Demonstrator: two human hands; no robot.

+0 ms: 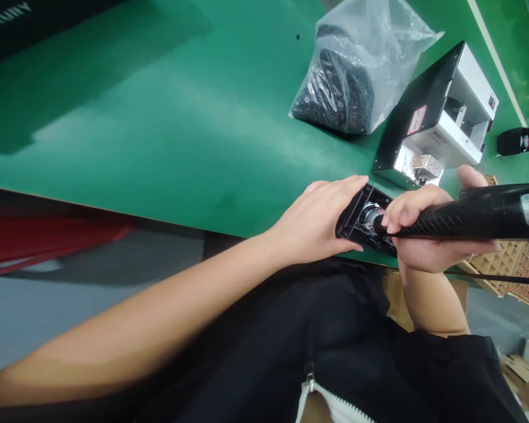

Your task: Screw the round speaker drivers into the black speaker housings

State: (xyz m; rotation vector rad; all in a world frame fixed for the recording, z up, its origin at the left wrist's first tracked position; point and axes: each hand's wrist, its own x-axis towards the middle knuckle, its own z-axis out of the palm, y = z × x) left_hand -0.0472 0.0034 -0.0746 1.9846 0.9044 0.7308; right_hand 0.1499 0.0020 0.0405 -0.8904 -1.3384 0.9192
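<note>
In the head view, my right hand [423, 252] grips a black electric screwdriver [485, 211] lying nearly level, its tip end pointing left. My left hand [311, 220] is closed around the left end of a black plastic housing [355, 214] by the table's near edge. Inside the housing shows a round silvery part with a bit of red wire. The screwdriver's front end is over this round part; whether its bit touches a screw is hidden by my right fingers. Just beyond the housing stands a black and silver screw feeder [436, 123].
A clear plastic bag [352, 70] of black parts lies beside the feeder on the green table [180, 117]. A small black part with wires [516, 141] rests at the far right. A wooden compartment tray [511, 267] sits right, below the screwdriver. A black box [35, 26] is upper left.
</note>
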